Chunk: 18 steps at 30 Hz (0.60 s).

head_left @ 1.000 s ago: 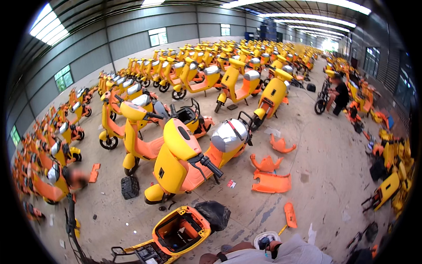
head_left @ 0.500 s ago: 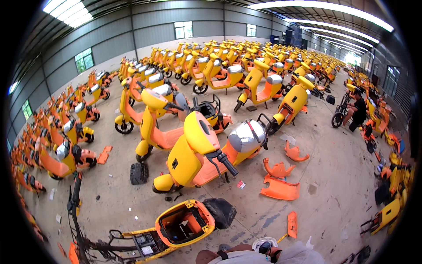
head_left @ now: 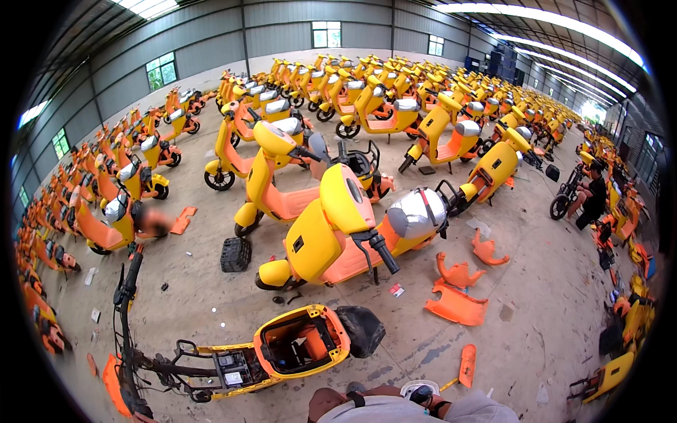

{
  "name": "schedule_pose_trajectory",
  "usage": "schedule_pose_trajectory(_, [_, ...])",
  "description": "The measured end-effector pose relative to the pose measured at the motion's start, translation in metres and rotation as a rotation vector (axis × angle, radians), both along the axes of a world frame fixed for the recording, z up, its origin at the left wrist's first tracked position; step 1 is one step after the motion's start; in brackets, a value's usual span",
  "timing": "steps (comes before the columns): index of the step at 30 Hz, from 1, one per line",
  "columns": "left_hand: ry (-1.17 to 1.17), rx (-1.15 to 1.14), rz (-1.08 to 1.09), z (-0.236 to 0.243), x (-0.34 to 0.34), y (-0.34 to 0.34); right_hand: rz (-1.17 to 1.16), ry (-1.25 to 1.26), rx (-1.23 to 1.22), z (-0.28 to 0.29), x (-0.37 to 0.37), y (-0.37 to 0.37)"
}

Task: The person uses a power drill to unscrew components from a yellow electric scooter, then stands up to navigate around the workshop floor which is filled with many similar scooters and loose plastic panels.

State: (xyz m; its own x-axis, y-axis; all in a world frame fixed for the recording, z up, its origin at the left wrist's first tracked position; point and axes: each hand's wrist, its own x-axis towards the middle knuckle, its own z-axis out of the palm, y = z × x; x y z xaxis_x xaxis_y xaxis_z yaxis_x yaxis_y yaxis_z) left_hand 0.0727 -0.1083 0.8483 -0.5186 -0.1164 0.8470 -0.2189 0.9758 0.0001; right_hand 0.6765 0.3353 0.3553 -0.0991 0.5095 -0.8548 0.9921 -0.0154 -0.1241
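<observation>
At the lower edge, my grey clothing and bare skin fill the view. What seems to be part of my right hand (head_left: 438,407), with a dark band at it, shows beside a white rounded thing (head_left: 416,387); its fingers cannot be made out. A thin yellow stick (head_left: 448,385) runs from there toward a narrow orange panel (head_left: 467,365). My left hand cannot be picked out. In front of me, to the left, lies a stripped scooter frame (head_left: 233,368) with an open yellow-rimmed seat compartment (head_left: 302,341), a black rear part (head_left: 360,331) and bare handlebars (head_left: 127,289).
A yellow scooter (head_left: 317,243) stands just beyond the frame. Orange body panels (head_left: 457,304) lie on the floor to the right, and a black crate (head_left: 235,254) to the left. Rows of scooters fill the hall. Another person (head_left: 592,194) sits by a bike at far right.
The view has turned slightly left, so most of the scene sits further right in the picture. More of an orange panel under the handlebars shows. No object has plainly been moved.
</observation>
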Motion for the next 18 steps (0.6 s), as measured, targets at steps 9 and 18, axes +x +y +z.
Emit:
schedule_pose_trajectory(9, [-0.242,0.339,0.098,-0.059,-0.043,-0.053,0.021,-0.004,0.058,0.084,-0.033,-0.019])
schedule_pose_trajectory(18, [-0.258,0.318,0.111,-0.059,-0.035,-0.059,-0.008,0.042,0.077,0.102,-0.044,-0.01])
